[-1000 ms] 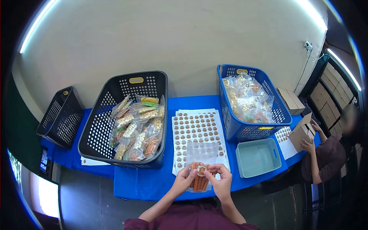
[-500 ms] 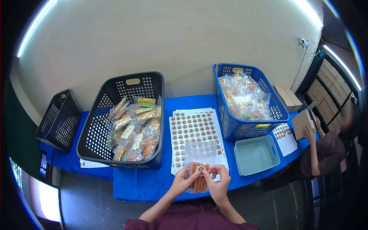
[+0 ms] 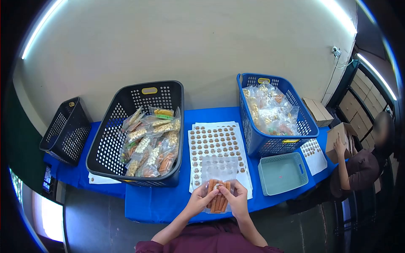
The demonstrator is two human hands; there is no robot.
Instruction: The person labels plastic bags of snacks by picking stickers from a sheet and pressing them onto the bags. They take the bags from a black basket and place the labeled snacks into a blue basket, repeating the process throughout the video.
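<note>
A clear plastic pouch (image 3: 219,167) with orange-brown snack sticks (image 3: 218,203) in its lower part is held upright between my two hands at the table's front edge. My left hand (image 3: 200,200) grips the pouch's left side, its thumb on the front. From the right side my right hand (image 3: 236,200) grips it too, thumb pressed on a round sticker (image 3: 218,187) on the pouch's front. Both thumbs partly cover that sticker. Just behind the pouch lies a stack of sticker sheets (image 3: 214,141) with rows of round brown labels.
A black basket (image 3: 97,166) of filled snack pouches stands left, a blue basket (image 3: 270,145) of pouches right. A pale green tray (image 3: 282,190) sits front right, another sticker sheet (image 3: 315,158) beside it. Far left is another black basket (image 3: 63,147). At right a person handles a cardboard box (image 3: 333,145).
My right thumb has moved from the sticker's edge onto its face, and my right fingers now wrap the pouch's side. The co-worker's box has turned, its flaps raised.
</note>
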